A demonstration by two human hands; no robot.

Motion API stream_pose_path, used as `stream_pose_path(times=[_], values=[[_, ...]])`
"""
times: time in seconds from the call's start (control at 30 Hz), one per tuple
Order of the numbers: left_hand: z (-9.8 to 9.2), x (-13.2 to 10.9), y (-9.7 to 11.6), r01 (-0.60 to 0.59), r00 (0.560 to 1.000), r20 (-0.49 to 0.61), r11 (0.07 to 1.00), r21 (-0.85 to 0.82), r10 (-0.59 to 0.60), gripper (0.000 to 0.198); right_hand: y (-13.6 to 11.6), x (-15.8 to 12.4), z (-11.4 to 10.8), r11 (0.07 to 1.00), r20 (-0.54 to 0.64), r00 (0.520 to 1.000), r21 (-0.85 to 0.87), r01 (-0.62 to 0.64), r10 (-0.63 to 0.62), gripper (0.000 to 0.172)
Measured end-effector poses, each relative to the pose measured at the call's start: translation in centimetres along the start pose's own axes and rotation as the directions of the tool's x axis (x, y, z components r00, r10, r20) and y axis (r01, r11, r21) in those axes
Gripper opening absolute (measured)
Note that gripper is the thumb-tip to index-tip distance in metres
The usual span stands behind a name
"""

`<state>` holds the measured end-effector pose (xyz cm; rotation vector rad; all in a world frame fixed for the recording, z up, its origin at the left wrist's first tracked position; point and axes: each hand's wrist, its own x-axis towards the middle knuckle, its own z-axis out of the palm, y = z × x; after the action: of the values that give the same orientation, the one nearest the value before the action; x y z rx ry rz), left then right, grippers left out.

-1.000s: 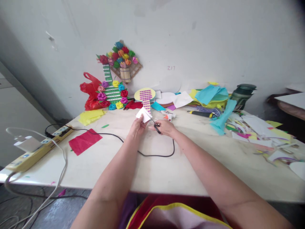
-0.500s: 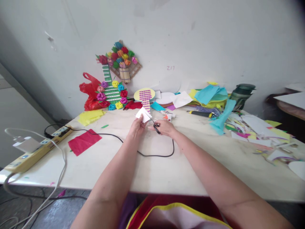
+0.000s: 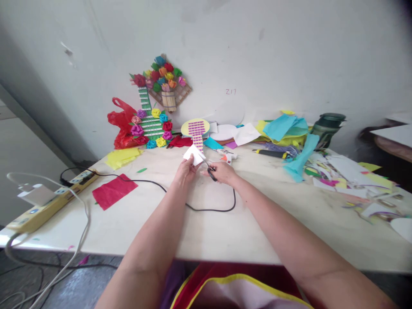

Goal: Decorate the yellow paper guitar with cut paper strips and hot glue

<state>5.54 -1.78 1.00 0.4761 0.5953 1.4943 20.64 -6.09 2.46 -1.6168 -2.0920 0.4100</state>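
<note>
My left hand point(image 3: 186, 170) grips a small piece of white paper point(image 3: 192, 155) between thumb and fingers, above the middle of the table. In my right hand point(image 3: 224, 172) is a pair of scissors with black handles point(image 3: 211, 173); the blades meet the paper's right edge. How far they have cut in is too small to tell. Just behind the paper a yellow racket-shaped craft piece with purple woven strips point(image 3: 197, 128) leans at the wall. A white glue gun point(image 3: 229, 157) lies right behind my right hand.
A black cord point(image 3: 209, 210) loops across the table point(image 3: 154, 231) under my forearms. At the left are a power strip point(image 3: 54, 206) and red crepe paper point(image 3: 115, 191). Paper flowers point(image 3: 167, 126) stand behind; cutter point(image 3: 270, 153), green bottle point(image 3: 326, 128) and paper scraps point(image 3: 347, 171) lie right.
Almost nothing differs. Both hands keep their places, with the scissors still at the right edge of the white paper.
</note>
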Motion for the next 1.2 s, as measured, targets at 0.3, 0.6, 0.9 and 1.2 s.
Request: stream_pose_path(times=[0.3, 0.6, 0.9, 1.2], values=[[-0.27, 0.14, -0.01, 0.025, 1.000, -0.003, 1.000, 0.007, -0.025, 0.019, -0.29, -0.08, -0.21, 0.999, -0.002, 1.000, -0.028, -0.026, 0.026, 0.040], [-0.17, 0.06, 0.12, 0.051, 0.998, -0.038, 0.999, -0.017, -0.051, 0.025, -0.37, -0.15, -0.10, 1.000, -0.037, 0.999, -0.019, -0.020, 0.019, 0.041], [-0.24, 0.14, 0.24, 0.048, 0.998, -0.049, 0.999, 0.001, -0.048, 0.021, -0.30, 0.00, -0.07, 1.000, -0.042, 0.999, 0.006, -0.015, 0.016, 0.038], [-0.20, 0.21, 0.26, 0.059, 0.996, -0.069, 0.998, -0.022, -0.061, 0.026, -0.36, -0.08, 0.01, 1.000, -0.059, 0.998, 0.012, -0.001, 0.002, 0.035]])
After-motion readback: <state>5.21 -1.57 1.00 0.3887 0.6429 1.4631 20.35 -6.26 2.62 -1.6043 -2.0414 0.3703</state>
